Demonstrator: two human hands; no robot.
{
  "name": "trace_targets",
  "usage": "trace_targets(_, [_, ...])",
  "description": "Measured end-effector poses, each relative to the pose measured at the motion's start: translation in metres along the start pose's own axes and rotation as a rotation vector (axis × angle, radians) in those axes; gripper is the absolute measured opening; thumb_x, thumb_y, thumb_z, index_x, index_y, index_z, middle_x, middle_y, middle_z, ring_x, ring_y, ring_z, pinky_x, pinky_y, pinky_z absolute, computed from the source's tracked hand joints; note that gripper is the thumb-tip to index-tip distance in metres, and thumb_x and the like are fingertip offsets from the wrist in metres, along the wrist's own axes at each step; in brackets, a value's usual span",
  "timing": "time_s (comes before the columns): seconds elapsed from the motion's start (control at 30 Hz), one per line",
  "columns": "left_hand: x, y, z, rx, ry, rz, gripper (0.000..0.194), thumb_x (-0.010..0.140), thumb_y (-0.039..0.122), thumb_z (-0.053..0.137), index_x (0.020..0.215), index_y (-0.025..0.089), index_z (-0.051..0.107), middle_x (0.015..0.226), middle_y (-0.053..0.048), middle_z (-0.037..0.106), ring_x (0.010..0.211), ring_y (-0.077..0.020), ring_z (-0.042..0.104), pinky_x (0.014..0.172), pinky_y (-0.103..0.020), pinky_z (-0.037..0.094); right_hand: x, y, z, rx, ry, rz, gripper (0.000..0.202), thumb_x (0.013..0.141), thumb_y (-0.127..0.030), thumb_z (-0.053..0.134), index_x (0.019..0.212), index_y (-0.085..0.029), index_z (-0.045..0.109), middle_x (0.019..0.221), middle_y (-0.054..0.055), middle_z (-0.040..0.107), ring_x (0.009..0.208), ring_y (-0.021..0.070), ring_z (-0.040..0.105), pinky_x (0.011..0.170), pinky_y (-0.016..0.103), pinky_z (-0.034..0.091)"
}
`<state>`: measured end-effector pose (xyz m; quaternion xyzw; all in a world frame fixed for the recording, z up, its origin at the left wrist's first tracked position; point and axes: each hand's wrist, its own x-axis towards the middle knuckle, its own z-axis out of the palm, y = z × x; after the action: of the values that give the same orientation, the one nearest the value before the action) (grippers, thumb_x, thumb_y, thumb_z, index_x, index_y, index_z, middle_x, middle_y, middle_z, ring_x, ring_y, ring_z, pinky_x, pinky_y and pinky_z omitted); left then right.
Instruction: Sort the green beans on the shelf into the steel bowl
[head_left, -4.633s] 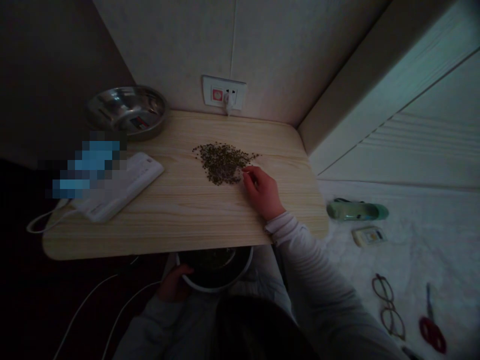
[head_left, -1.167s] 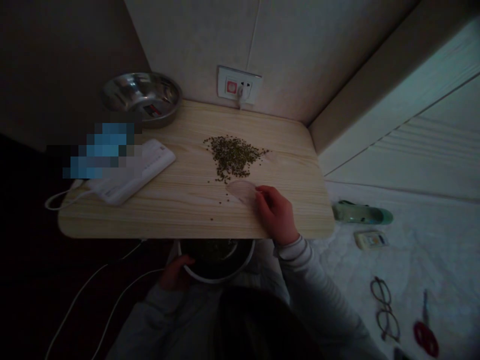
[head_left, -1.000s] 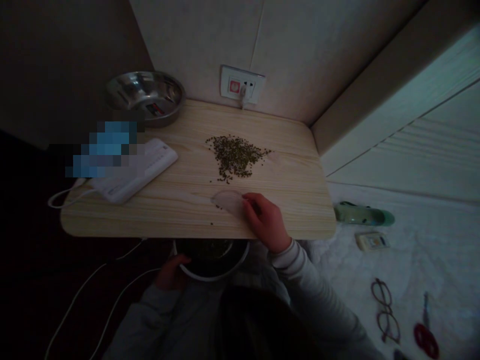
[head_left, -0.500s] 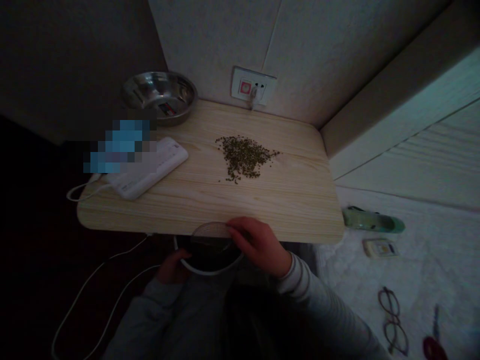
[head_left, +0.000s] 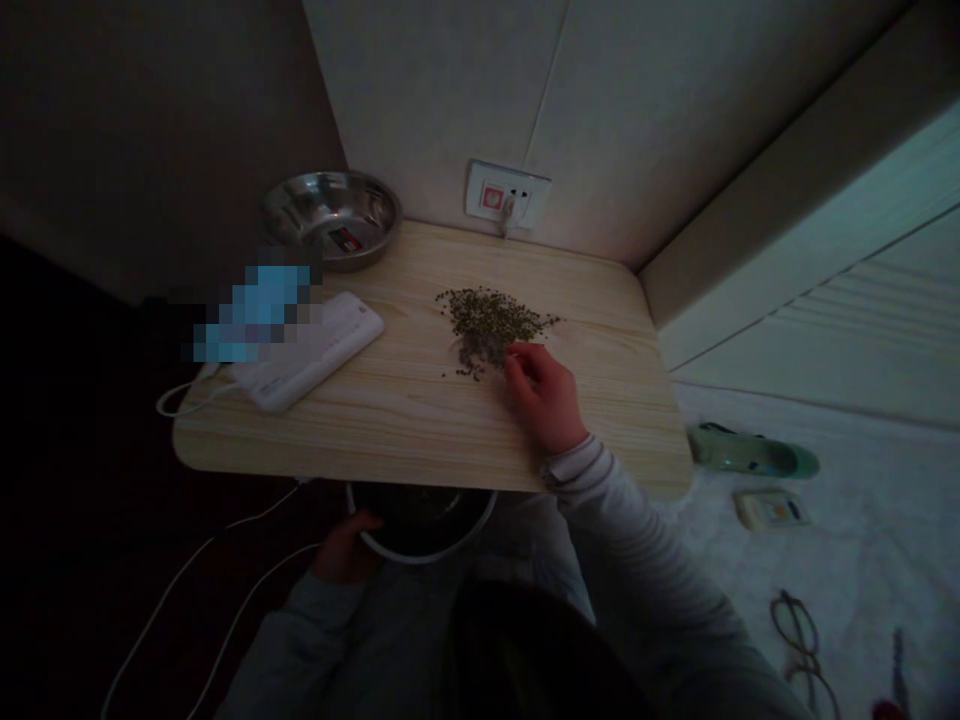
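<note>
Small green beans (head_left: 499, 312) lie spread in a loose patch on the wooden table. My right hand (head_left: 546, 398) is closed at the near side of this patch, pinching what looks like a clear, round plastic piece (head_left: 478, 350); it is blurred and see-through over the beans. Below the table's front edge, my left hand (head_left: 349, 548) grips the left rim of a dark bowl with a pale rim (head_left: 427, 557). The thumb lies over that rim. The table edge hides the bowl's far side, and its inside is too dark to make out well.
A steel basin (head_left: 330, 220) stands at the table's back left, near a white power bank (head_left: 307, 355) with a cable. A socket (head_left: 508, 195) is on the wall behind. To the right lie a green bottle (head_left: 754, 450), a small pale box (head_left: 772, 509) and glasses (head_left: 796, 625).
My right hand has moved from over the bowl up to the beans on the table, carrying the clear round piece. My left hand still holds the bowl. The view has shifted slightly.
</note>
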<state>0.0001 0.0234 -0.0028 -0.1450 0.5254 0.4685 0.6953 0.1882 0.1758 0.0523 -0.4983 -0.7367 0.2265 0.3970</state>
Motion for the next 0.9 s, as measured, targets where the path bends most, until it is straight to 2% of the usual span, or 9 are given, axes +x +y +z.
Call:
trace_targets(0.2, [0.007,0.000,-0.005,0.014,0.039,-0.012,0.031,0.052,0.003,0.047,0.073,0.015,0.067,0.077,-0.006,0.070,0.089,-0.0294,0.058,0.080,-0.044,0.044,-0.004,0.006,0.003,-0.017,0.058,-0.003,0.019,0.077,-0.025,0.042,0.088,-0.016,0.054,0.066,0.001,0.056,0.058,0.0112,0.051,0.056,0.023,0.041])
trace_targets(0.47, [0.011,0.001,-0.006,0.026,0.040,-0.062,0.030,0.052,0.003,0.047,0.072,0.013,0.067,0.076,-0.007,0.070,0.091,-0.0293,0.058,0.081,-0.043,0.044,-0.005,0.004,0.001,-0.049,0.001,-0.007,0.019,0.077,-0.026,0.044,0.088,-0.017,0.055,0.065,0.001,0.057,0.056,0.0107,0.051,0.054,0.022,0.040])
trace_targets(0.7, [0.012,-0.002,-0.006,-0.006,0.035,-0.011,0.032,0.055,0.003,0.047,0.077,0.014,0.068,0.077,-0.005,0.070,0.094,-0.0285,0.056,0.085,-0.044,0.042,-0.007,0.004,0.001,-0.050,-0.029,-0.014,0.020,0.077,-0.027,0.043,0.089,-0.016,0.055,0.069,0.003,0.058,0.058,0.0112,0.051,0.055,0.023,0.040])
trace_targets(0.9, [0.012,0.000,-0.005,0.011,0.017,-0.047,0.026,0.055,0.003,0.047,0.067,0.013,0.068,0.076,-0.007,0.070,0.094,-0.0291,0.056,0.086,-0.043,0.041,-0.007,0.003,0.000,-0.036,-0.036,-0.020,0.021,0.078,-0.026,0.042,0.090,-0.015,0.055,0.070,0.003,0.059,0.059,0.0116,0.051,0.056,0.023,0.040])
